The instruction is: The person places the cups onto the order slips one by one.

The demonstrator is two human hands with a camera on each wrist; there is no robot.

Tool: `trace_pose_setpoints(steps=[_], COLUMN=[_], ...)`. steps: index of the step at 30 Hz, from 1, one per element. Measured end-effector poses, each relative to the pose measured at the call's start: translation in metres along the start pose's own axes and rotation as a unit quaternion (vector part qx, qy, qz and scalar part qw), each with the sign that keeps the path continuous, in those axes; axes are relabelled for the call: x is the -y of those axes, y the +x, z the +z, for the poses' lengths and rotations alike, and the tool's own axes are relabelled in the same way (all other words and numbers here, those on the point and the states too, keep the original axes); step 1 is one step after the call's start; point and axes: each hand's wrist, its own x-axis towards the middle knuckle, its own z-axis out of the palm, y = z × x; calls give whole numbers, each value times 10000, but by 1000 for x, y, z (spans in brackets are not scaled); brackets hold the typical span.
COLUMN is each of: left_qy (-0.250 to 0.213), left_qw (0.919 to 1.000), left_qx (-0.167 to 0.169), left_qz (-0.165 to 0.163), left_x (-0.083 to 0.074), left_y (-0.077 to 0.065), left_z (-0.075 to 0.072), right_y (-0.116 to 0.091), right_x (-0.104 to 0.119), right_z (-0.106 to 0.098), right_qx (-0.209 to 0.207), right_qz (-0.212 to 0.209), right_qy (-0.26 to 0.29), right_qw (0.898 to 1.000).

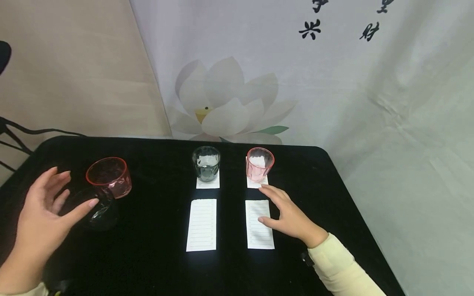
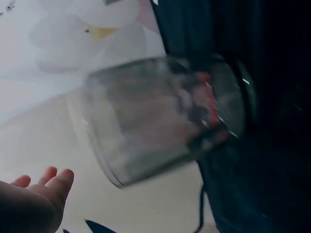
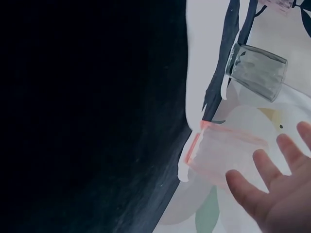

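My left hand [image 1: 46,211] hovers at the left of the black table, its fingers spread and slightly bent, holding nothing. Beside its thumb stands a dark grey glass [image 1: 103,216], clearer and blurred in the left wrist view [image 2: 146,121]. In that view a gap separates hand and glass. Just behind is a pink glass [image 1: 120,187]. My right hand [image 1: 290,216] is over a white lined paper slip [image 1: 255,234], fingers apart and loosely bent, with nothing in its grasp. Past its fingertips, another pink glass [image 1: 255,172] stands on a slip, also visible in the right wrist view [image 3: 223,150].
A second grey glass [image 1: 207,172] stands on a white slip at the back middle. Another lined slip [image 1: 201,226] lies in front of it. Behind the black table [image 1: 155,255] hangs a pale curtain [image 1: 333,90] with a lotus print. A dark cable [image 1: 48,131] runs at the left.
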Motion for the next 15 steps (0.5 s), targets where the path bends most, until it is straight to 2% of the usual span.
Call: trace_pose_setpoints(steps=[10,15], left_qy=[188,228], left_qw=[9983,9976], left_qx=[428,559], left_qz=[-333,-348], left_x=[27,57], left_y=[3,8], left_z=[-1,-1], right_y=[-9,-11], right_x=[-10,-13], right_z=[-1,-3], right_qx=[121,215], right_qz=[156,163], right_qy=[-188,-300], right_qw=[9996,9992])
